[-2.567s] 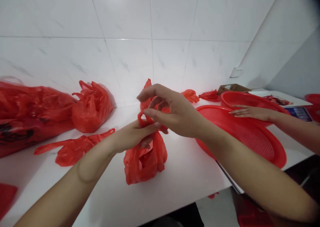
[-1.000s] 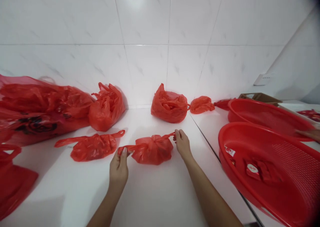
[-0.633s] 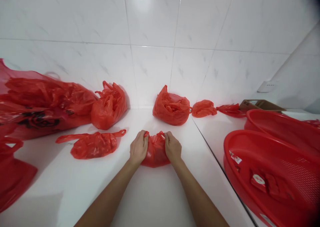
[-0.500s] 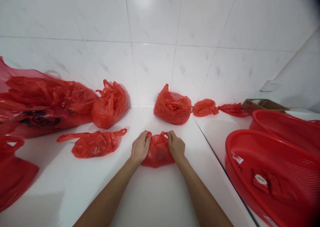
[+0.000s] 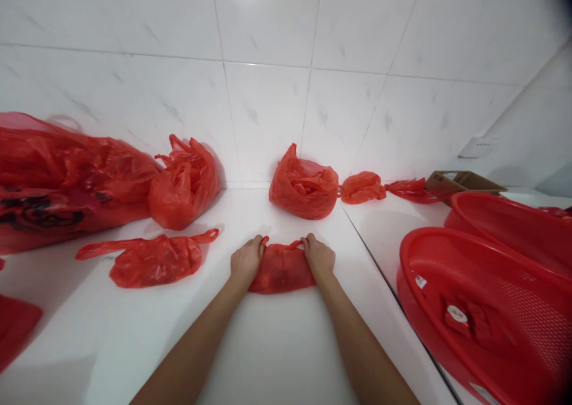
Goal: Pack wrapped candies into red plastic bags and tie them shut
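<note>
A red plastic bag [image 5: 282, 271] lies on the white table in front of me, with something darker showing through its thin film. My left hand [image 5: 246, 261] is closed on the bag's left handle, and my right hand [image 5: 320, 256] pinches the right one. The bag's top edge is stretched between the two hands. What is inside it I cannot make out. To the left of my left hand rests another red bag [image 5: 156, 262], flat, its two handles spread out sideways.
Along the tiled wall stand a bulging red bag [image 5: 185, 184], a second full one [image 5: 304, 190], smaller red bundles [image 5: 363, 187] and a brown box [image 5: 465, 183]. Big red bags [image 5: 75, 178] fill the left. At right is a red plastic basket [image 5: 404, 268] holding small red packets, another basket behind it.
My hands have moved slightly apart, drawing the bag's handles outward; its gathered top is now straighter and flatter. The view has shifted a little to the right.
</note>
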### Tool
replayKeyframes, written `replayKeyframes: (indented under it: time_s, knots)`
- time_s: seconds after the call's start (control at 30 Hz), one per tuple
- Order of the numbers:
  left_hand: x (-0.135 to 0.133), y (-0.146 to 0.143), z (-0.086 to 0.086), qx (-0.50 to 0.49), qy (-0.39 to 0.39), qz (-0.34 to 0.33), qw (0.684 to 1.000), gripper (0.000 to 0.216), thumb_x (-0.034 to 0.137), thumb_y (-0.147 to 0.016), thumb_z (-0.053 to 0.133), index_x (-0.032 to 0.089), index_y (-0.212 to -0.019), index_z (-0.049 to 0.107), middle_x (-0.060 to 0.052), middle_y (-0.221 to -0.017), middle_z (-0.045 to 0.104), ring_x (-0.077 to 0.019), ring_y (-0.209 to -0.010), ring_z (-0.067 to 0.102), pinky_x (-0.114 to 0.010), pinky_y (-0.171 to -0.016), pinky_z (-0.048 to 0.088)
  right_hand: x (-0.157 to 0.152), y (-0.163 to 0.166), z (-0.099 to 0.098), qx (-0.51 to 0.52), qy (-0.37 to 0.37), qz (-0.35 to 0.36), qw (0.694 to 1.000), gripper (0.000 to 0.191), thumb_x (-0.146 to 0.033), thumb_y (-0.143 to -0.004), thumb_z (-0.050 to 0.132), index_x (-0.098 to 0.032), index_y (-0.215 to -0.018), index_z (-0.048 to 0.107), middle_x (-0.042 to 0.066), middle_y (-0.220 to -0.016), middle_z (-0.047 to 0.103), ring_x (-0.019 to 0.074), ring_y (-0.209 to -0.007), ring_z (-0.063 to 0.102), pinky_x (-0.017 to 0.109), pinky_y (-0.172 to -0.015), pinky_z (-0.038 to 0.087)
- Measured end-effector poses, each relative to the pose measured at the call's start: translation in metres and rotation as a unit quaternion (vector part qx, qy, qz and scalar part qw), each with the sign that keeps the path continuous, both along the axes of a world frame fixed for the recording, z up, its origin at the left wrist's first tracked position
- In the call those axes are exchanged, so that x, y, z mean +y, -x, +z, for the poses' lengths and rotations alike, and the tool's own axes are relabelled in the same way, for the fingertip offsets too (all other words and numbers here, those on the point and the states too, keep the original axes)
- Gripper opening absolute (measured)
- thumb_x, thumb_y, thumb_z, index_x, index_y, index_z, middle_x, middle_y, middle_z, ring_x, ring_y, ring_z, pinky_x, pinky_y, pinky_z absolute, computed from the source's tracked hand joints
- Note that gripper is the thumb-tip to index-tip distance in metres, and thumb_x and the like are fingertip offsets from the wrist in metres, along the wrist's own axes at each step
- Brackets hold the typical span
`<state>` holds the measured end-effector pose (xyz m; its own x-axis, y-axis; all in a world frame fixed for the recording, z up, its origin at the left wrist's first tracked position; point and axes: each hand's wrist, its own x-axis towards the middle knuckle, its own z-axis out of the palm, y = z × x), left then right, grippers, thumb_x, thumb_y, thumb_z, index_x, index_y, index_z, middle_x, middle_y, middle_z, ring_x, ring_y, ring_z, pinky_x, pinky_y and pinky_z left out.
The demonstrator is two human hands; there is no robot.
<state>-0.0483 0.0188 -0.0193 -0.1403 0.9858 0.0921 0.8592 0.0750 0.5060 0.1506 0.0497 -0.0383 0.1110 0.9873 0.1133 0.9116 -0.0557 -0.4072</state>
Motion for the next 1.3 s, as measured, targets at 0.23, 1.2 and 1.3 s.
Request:
replayKeyframes:
  time_s: [0.23, 1.2, 1.3]
  knots:
    - [0.000, 0.010, -0.002, -0.114, -0.028, 0.049, 0.992, 0.024, 0.043, -0.086, 0.052, 0.022, -0.082, 0.062, -0.007, -0.089, 0.068, -0.0253, -0.083, 0.063, -0.037, -0.077, 0.042, -0.005, -0.002, 0.003, 0.001, -0.001, -0.015, 1.000, 0.030, -0.041, -0.099, 0.034, -0.023, -0.098, 0.057, 0.006, -0.083, 0.068, 0.0179, -0.069, 0.061, 0.026, -0.059, 0.030]
    - [-0.029, 0.018, 0.108, -0.132, 0.097, -0.208, 0.964, 0.016, 0.032, -0.067, 0.069, 0.022, -0.058, 0.060, 0.001, -0.061, 0.063, -0.0194, -0.062, 0.059, -0.028, -0.061, 0.046, -0.010, -0.031, -0.003, 0.404, -0.091, -0.056, 0.909, 0.039, -0.058, -0.086, 0.041, -0.023, -0.100, 0.051, 0.002, -0.087, 0.067, 0.0135, -0.057, 0.057, 0.027, -0.061, 0.042]
    - [-0.056, 0.062, 0.136, -0.145, 0.128, -0.214, 0.957, 0.024, 0.039, -0.069, 0.069, 0.023, -0.054, 0.059, 0.004, -0.056, 0.057, -0.0160, -0.053, 0.053, -0.025, -0.051, 0.042, -0.007, -0.029, -0.004, 0.388, -0.085, -0.058, 0.916, 0.037, -0.057, -0.085, 0.045, -0.023, -0.099, 0.053, 0.001, -0.085, 0.068, 0.0140, -0.057, 0.057, 0.027, -0.061, 0.041]
